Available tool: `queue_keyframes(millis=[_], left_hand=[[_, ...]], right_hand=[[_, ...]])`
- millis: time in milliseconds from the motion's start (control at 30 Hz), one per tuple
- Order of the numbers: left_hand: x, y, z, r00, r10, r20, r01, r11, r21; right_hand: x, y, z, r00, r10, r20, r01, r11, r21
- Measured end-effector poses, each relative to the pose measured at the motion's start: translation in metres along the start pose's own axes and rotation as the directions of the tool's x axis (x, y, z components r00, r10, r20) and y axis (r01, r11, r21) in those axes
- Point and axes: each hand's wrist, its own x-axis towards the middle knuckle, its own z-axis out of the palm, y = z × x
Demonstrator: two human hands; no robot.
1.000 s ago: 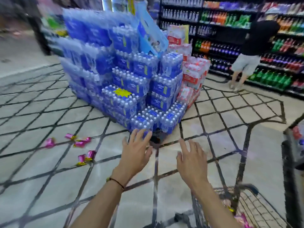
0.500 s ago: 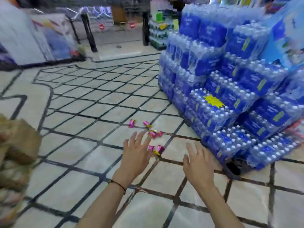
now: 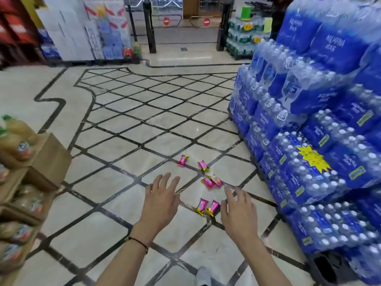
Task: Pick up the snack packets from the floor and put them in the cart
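Swinging left, my view has lost the cart and brought six small pink foil snack packets [image 3: 208,182] to lower centre, on the tiled floor [image 3: 115,182]. My left hand [image 3: 162,201] and right hand [image 3: 237,209] hover spread, empty; grasping comes next, I judge.
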Motion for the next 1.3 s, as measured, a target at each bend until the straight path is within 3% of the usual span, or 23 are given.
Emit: queue_keyframes(millis=[233,433,767,933,1033,1300], left_hand=[[0.094,-0.025,0.012,0.991,-0.128,-0.035,0.124,0.988,-0.093],[0.182,-0.054,0.042,0.991,-0.133,0.03,0.135,0.982,-0.132],[0.374,-0.126,0.077,0.994,0.081,0.067,-0.06,0.959,-0.277],[0.478,-0.152,0.099,0.968,0.207,0.145,-0.167,0.955,-0.245],[0.526,-0.151,0.116,0.935,0.298,0.192,-0.252,0.94,-0.229],[0.617,-0.154,0.207,0.883,0.366,0.294,-0.313,0.926,-0.21]], right_hand=[[0.139,0.008,0.004,0.998,-0.05,0.029,0.051,0.998,-0.024],[0.23,0.0,0.03,0.998,-0.02,0.062,0.021,1.0,-0.012],[0.356,-0.046,0.097,0.982,0.175,0.069,-0.173,0.984,-0.031],[0.419,-0.063,0.113,0.95,0.299,0.089,-0.296,0.954,-0.04],[0.444,-0.063,0.127,0.945,0.3,0.128,-0.296,0.954,-0.051],[0.523,-0.015,0.219,0.901,0.32,0.292,-0.314,0.947,-0.069]])
